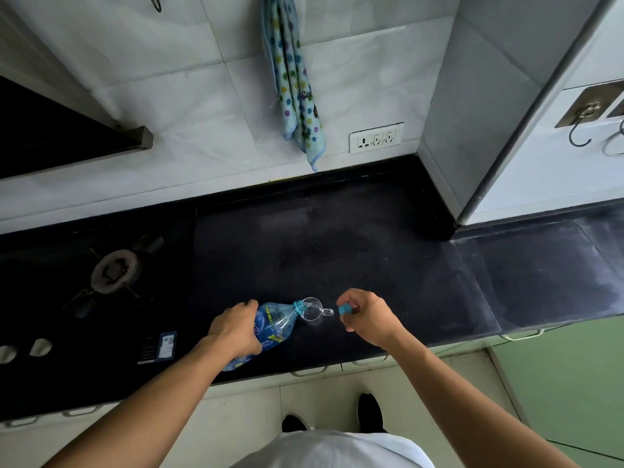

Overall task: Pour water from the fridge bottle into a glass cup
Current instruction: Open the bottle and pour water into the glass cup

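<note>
At the counter's (388, 265) near edge the left hand (236, 327) grips the bottle (275, 324), tipped with its mouth at the rim of the cup (312, 312) standing there, the right hand (366, 315) pinches the blue cap (344, 310) just beside the cup's handle, and a towel (293, 79) hangs on the wall beyond.

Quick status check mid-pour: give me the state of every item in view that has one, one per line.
Clear plastic bottle with blue label: uncapped, tilted, mouth at the cup's rim.
Small clear glass cup with handle: upright on the black counter; fill level unclear.
Blue bottle cap: off the bottle, pinched in the right hand.
Left hand: gripping the bottle.
Gas burner: unlit.
Dotted towel: hanging on the wall.
</note>
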A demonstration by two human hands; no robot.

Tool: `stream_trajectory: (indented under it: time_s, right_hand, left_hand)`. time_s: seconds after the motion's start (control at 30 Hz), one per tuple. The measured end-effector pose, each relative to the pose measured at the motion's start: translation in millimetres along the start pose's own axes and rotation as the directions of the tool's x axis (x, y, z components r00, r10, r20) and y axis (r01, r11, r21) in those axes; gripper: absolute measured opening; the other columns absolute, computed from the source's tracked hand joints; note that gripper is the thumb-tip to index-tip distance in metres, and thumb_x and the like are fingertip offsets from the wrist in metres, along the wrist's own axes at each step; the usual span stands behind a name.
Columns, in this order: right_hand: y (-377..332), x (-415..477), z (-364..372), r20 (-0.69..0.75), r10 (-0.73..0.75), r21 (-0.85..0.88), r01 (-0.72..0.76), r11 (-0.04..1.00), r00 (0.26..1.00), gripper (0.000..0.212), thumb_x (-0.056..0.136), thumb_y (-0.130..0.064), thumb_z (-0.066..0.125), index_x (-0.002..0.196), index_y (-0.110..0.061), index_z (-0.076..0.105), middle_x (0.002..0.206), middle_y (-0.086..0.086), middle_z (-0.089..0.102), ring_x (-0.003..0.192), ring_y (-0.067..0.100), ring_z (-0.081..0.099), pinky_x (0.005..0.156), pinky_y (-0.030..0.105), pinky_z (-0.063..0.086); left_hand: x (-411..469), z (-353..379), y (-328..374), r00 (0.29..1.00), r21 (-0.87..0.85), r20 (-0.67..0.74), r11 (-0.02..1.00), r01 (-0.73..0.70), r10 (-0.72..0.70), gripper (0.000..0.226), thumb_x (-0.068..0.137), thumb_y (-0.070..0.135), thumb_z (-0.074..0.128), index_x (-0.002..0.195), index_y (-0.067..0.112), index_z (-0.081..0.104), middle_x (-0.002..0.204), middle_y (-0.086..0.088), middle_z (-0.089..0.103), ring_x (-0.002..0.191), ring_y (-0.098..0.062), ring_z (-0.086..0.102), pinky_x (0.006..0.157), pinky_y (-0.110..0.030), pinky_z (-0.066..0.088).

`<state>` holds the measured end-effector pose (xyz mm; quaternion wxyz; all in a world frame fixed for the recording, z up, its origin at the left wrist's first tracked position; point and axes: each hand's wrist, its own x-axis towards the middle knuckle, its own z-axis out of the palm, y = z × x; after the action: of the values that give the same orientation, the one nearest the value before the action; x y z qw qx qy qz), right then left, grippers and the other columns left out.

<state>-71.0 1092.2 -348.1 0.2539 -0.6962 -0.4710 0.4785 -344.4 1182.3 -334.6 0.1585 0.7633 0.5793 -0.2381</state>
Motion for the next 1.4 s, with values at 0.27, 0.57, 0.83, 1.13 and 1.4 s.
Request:
stream_trajectory:
  time_s: [0.27,0.57,0.83,1.13,1.4]
  right_hand:
    - [-0.4,-1.0,-0.7,0.011,0.004,0.009,-0.004,1.0,1.0,0.018,0.092,-0.005,0.064,0.104,-0.018,0.066,0.088,0.005,0.072,0.077,0.023,0.073,0.068,0.027,0.06]
    - [4.4,0.4,-0.7,0.014,-0.004,-0.007,0.005,1.0,1.0,0.018,0.091,-0.007,0.065,0.102,-0.022,0.065,0.086,0.002,0.072,0.073,0.018,0.073,0.071,0.035,0.063]
    - [4.0,0.4,-2.1,0.012,-0.014,-0.02,0.014,1.0,1.0,0.018,0.091,-0.007,0.066,0.103,-0.021,0.066,0.087,0.001,0.072,0.073,0.018,0.073,0.069,0.03,0.061]
    - [5.3,1.0,-2.0,0.018,0.003,-0.028,-0.003,1.0,1.0,0.018,0.092,-0.007,0.065,0.105,-0.021,0.066,0.088,0.0,0.071,0.074,0.017,0.073,0.07,0.028,0.062]
    - [5.9,1.3,-0.6,0.018,0.016,-0.031,-0.015,0.999,1.0,0.018,0.092,-0.007,0.065,0.104,-0.02,0.066,0.089,0.001,0.071,0.074,0.019,0.073,0.066,0.026,0.06]
  left_hand:
    - [1.1,2.1,2.6,1.0,0.036,-0.005,0.999,0.003,-0.003,0.068,0.057,0.037,0.085,0.11,0.024,0.045,0.113,0.003,0.057,0.1,-0.02,0.062,0.075,-0.036,0.055]
    - [2.1,2.9,1.5,1.0,0.038,-0.009,0.999,0.006,-0.006,0.062,0.056,0.038,0.083,0.101,0.028,0.042,0.109,0.004,0.057,0.098,-0.019,0.061,0.073,-0.033,0.052]
    - [1.7,3.4,0.7,1.0,0.028,-0.004,1.0,0.008,-0.008,0.061,0.057,0.04,0.082,0.103,0.027,0.043,0.11,0.004,0.057,0.101,-0.02,0.061,0.077,-0.035,0.054]
    - [1.3,3.7,0.9,1.0,0.026,0.002,1.0,0.013,-0.013,0.062,0.056,0.038,0.082,0.104,0.027,0.044,0.107,0.005,0.056,0.098,-0.018,0.061,0.075,-0.034,0.055]
    - [-0.9,5.5,0.4,1.0,-0.041,-0.004,0.999,0.016,-0.016,0.064,0.055,0.039,0.085,0.101,0.028,0.042,0.105,0.005,0.054,0.095,-0.018,0.06,0.072,-0.033,0.053]
